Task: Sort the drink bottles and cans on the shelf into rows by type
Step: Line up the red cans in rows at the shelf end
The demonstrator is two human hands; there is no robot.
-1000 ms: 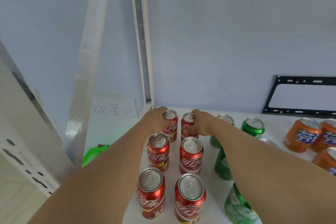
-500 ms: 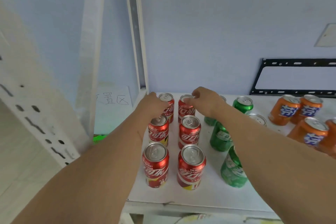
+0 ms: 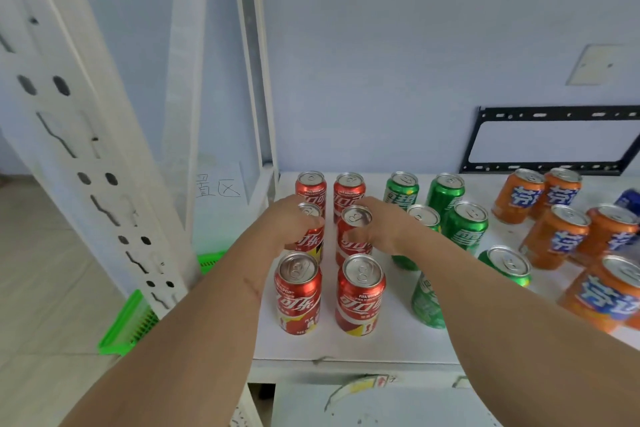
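Observation:
Several red cola cans stand in two columns on the left of the white shelf point(image 3: 398, 347). My left hand point(image 3: 291, 222) is wrapped around the middle can of the left column point(image 3: 310, 239). My right hand point(image 3: 384, 222) grips the middle can of the right column point(image 3: 355, 236). Two back red cans point(image 3: 311, 189) point(image 3: 349, 191) stand free behind my hands. Two front red cans point(image 3: 298, 293) point(image 3: 359, 295) stand near the shelf edge. Green cans point(image 3: 464, 229) fill the middle and orange cans point(image 3: 554, 236) the right.
A white perforated upright point(image 3: 69, 135) rises at the left, a second post point(image 3: 254, 80) at the shelf's back corner. A green plastic basket point(image 3: 130, 322) lies on the floor below left. A black wall bracket point(image 3: 554, 139) hangs behind the orange cans. A blue can point(image 3: 628, 201) shows at the far right.
Both hands have drawn back from the rear pair of red cans and closed on the middle pair. The view has pulled back, showing more of the shelf front.

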